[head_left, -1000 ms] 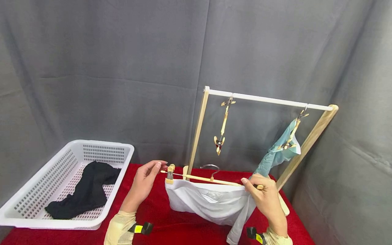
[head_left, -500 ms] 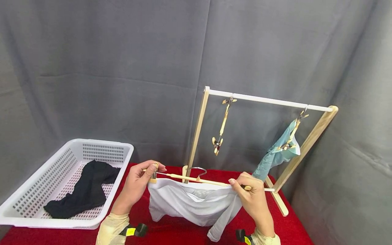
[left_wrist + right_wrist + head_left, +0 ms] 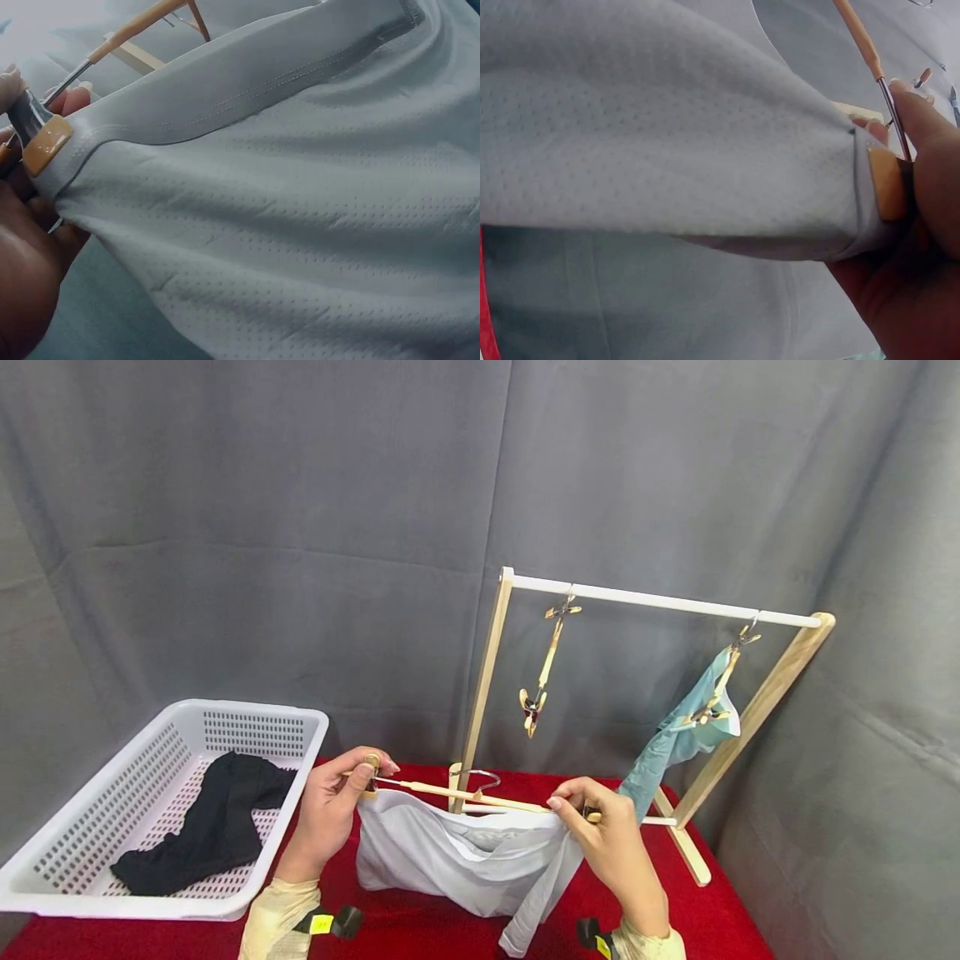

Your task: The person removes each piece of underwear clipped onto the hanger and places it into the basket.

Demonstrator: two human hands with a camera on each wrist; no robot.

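A light grey garment [image 3: 457, 864] with a stitched band along its top edge hangs from a clip hanger [image 3: 442, 792] that has a pale yellow bar and metal hook. My left hand [image 3: 326, 802] pinches the hanger's left clip [image 3: 49, 145], thumb in front, and that clip bites the band's corner. At the other end, my right hand [image 3: 603, 831] curls its thumb and fingers around the right clip [image 3: 887, 184], which also bites the band. Between the hands the cloth sags in soft folds, and a narrow strip trails lower on the right.
Behind stands a wooden rack [image 3: 487, 677] with a white rail [image 3: 660, 601]. One bare clip hanger [image 3: 551, 656] and another bearing a teal garment [image 3: 660, 752] hang there. At left, a white basket [image 3: 296, 793] holds a black garment [image 3: 213, 827]. Red cloth [image 3: 420, 922] covers the table.
Both hands, with the hanger and grey garment, have shifted left. My left hand, which was beside the left clip a second ago, now pinches it.
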